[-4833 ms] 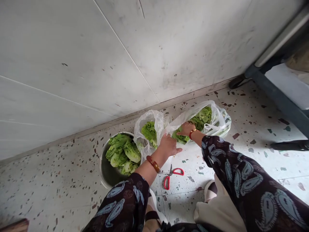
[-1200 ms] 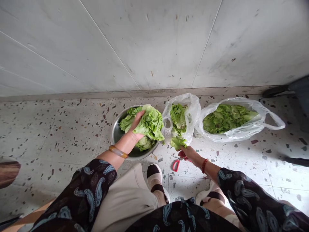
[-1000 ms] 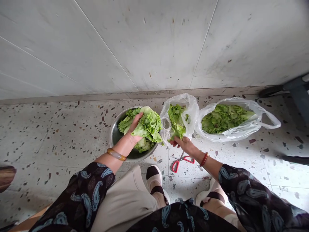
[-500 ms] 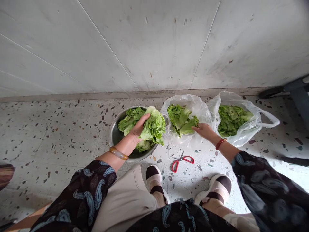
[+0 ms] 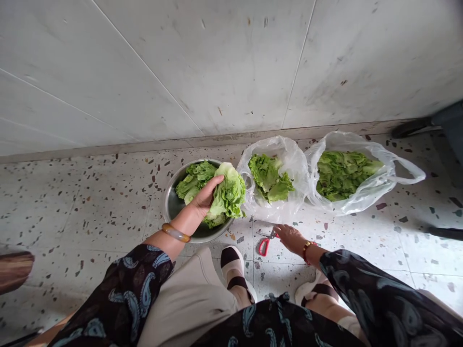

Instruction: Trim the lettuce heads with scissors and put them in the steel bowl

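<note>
Down from the filmy plastic bag (image 5: 298, 161), the right hand (image 5: 290, 238) now partly covers the scissors (image 5: 271, 235); its fingers' grip is unclear. The left hand (image 5: 204, 198), fingers curled, clasps ruffled lettuce (image 5: 230, 193) over the round metal bowl (image 5: 174, 207).

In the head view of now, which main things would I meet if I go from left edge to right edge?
Wooden object → metal basin → left plastic bag with lettuce in it → right plastic bag, also with lettuce → dark frame.
</note>
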`<state>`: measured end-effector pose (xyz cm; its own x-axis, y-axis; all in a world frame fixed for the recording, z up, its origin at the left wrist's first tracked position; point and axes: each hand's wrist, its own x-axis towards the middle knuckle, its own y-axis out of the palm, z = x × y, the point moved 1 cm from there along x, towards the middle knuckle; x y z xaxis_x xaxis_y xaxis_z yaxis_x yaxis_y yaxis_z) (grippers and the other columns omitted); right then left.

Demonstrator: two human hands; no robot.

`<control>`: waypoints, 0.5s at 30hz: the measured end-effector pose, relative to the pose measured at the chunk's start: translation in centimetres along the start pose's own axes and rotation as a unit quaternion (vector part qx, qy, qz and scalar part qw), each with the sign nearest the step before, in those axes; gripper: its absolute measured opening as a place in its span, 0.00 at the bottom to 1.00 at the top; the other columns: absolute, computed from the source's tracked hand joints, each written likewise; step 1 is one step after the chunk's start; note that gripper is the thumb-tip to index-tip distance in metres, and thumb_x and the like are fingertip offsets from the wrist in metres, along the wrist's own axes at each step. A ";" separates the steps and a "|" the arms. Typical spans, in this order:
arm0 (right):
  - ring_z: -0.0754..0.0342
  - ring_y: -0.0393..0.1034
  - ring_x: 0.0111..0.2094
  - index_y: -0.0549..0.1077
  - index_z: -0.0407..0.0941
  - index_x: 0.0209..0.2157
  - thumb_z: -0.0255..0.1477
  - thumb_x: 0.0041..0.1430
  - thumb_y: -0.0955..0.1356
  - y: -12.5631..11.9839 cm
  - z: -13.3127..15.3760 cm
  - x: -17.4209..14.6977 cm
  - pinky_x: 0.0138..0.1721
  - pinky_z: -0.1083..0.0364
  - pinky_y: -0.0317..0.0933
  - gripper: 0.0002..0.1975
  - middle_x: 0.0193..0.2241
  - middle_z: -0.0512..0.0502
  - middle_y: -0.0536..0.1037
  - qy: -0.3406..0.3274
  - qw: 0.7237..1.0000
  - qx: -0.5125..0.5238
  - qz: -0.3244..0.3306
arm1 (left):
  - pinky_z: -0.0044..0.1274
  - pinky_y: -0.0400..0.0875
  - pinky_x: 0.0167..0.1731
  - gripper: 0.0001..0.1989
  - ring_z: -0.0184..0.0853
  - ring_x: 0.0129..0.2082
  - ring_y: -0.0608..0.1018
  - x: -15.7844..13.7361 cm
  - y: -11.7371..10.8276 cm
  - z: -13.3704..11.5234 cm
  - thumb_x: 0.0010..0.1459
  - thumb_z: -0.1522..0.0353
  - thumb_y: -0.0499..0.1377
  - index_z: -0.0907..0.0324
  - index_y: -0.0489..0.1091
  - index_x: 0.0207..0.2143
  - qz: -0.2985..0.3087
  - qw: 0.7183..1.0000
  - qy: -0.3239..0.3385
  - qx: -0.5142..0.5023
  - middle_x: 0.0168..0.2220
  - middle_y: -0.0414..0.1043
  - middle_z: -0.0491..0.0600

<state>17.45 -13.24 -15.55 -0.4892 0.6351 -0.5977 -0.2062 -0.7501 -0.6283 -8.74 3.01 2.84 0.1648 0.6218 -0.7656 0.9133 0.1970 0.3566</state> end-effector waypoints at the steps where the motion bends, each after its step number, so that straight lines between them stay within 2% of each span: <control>1: 0.39 0.76 0.54 0.75 0.41 0.58 0.17 0.65 0.64 0.4 -0.3 0.6 0.55 0.44 0.66 0.22 0.53 0.29 0.80 0.012 1.000 -0.009 -0.006 | 0.34 0.79 0.56 0.20 0.50 0.50 0.85 0.0 -0.1 0.1 0.64 0.64 0.60 0.58 0.77 0.57 -0.009 1.000 -0.009 0.003 0.42 0.86 0.54; 4: 0.38 0.77 0.50 0.77 0.40 0.53 0.16 0.67 0.62 1.2 -0.6 1.9 0.53 0.44 0.65 0.19 0.47 0.30 0.82 0.020 0.999 -0.028 -0.014 | 0.35 0.79 0.57 0.21 0.50 0.51 0.85 -0.1 -0.1 0.1 0.64 0.63 0.60 0.58 0.76 0.57 -0.022 1.000 -0.011 0.015 0.43 0.86 0.54; 9: 0.37 0.72 0.56 0.79 0.42 0.47 0.16 0.65 0.62 2.5 0.3 2.5 0.58 0.44 0.61 0.17 0.55 0.33 0.78 -0.016 0.999 -0.039 -0.020 | 0.34 0.79 0.56 0.20 0.50 0.50 0.85 0.4 -0.2 0.1 0.63 0.63 0.61 0.59 0.77 0.55 -0.027 1.000 -0.004 0.008 0.42 0.86 0.55; 15: 0.33 0.72 0.53 0.78 0.39 0.48 0.16 0.63 0.63 2.8 0.4 2.1 0.58 0.38 0.60 0.17 0.49 0.30 0.80 -0.017 0.999 -0.021 -0.022 | 0.34 0.79 0.56 0.19 0.49 0.49 0.86 0.4 -0.7 0.1 0.63 0.63 0.61 0.59 0.78 0.54 -0.024 1.000 -0.009 0.006 0.41 0.86 0.55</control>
<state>15.45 -14.05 -18.37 -0.5084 0.6604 -0.5526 -0.1934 -0.7129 -0.6741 -9.32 3.05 2.28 0.1273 0.5977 -0.7916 0.9244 0.2177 0.3130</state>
